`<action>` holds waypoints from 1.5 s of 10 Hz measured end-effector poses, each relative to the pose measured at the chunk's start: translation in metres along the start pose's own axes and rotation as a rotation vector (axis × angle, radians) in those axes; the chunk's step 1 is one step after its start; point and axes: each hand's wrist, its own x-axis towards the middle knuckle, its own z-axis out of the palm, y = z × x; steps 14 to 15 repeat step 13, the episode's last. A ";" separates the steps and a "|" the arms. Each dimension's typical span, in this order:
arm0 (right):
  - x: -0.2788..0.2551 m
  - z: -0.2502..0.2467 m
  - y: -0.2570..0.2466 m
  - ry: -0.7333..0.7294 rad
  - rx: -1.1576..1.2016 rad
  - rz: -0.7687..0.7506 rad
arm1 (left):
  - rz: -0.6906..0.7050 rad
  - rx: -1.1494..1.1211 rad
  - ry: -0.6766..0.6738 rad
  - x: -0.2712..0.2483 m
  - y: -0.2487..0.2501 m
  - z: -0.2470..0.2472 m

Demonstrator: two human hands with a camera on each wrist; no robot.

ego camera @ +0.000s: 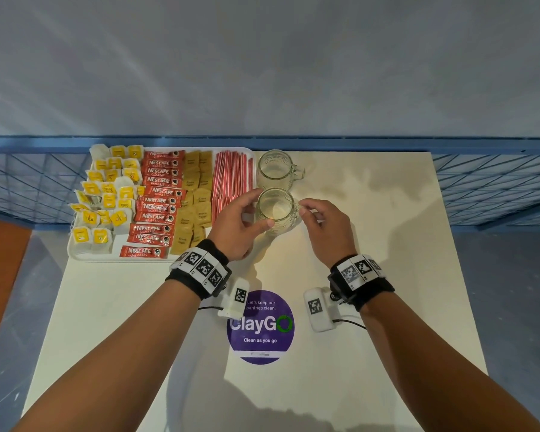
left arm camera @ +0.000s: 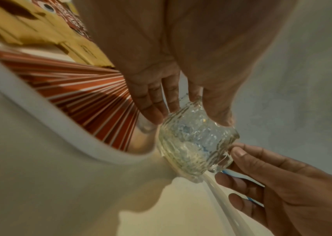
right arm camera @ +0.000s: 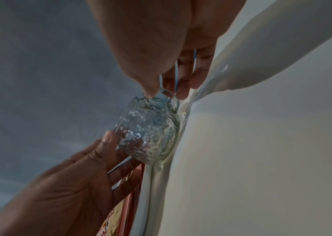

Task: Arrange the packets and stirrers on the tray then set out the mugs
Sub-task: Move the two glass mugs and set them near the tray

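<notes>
On your left the tray (ego camera: 75,238) already holds yellow tea bags (ego camera: 106,194), red "Nescafé Classic" sachets (ego camera: 159,201), "Brown Sugar" packets (ego camera: 197,194) and striped stirrers (ego camera: 231,176), so you're on the mug step. Your left hand (ego camera: 237,226) curls its thumb and fingers around the near mug (ego camera: 275,210), which stands on the table (ego camera: 371,275) just beside the tray and right in front of the far mug (ego camera: 273,169), while your right hand (ego camera: 325,232) pinches its handle. Next, I'd judge, you square the handle and let go gently; the purple sticker (ego camera: 260,327) before you reads "Let's keep our pantries clean. ClayGo. Clean as you go".
</notes>
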 end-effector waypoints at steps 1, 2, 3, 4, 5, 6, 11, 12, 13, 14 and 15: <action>0.002 0.001 0.000 0.000 0.000 -0.002 | 0.005 0.007 0.002 0.001 0.001 -0.001; 0.003 0.001 0.000 -0.002 0.002 -0.001 | -0.001 0.011 0.003 0.002 0.003 -0.001; 0.004 0.001 0.000 0.001 0.005 0.001 | -0.011 0.019 0.000 0.003 0.003 -0.001; 0.004 0.001 0.000 -0.007 -0.003 0.009 | -0.026 0.019 -0.015 0.003 0.004 -0.003; 0.007 -0.002 -0.004 -0.013 -0.005 0.033 | -0.026 0.009 -0.026 0.003 0.008 -0.007; 0.019 -0.011 -0.009 -0.008 -0.023 0.050 | -0.036 0.016 -0.009 0.009 0.012 -0.014; 0.057 -0.012 -0.023 -0.243 -0.185 -0.036 | -0.003 -0.055 -0.153 0.036 0.033 -0.018; 0.055 -0.011 -0.020 -0.244 -0.165 -0.033 | -0.010 -0.045 -0.133 0.034 0.028 -0.016; 0.053 -0.009 -0.020 -0.226 -0.145 -0.033 | -0.012 -0.028 -0.094 0.035 0.025 -0.013; 0.053 -0.009 -0.020 -0.226 -0.145 -0.033 | -0.012 -0.028 -0.094 0.035 0.025 -0.013; 0.053 -0.009 -0.020 -0.226 -0.145 -0.033 | -0.012 -0.028 -0.094 0.035 0.025 -0.013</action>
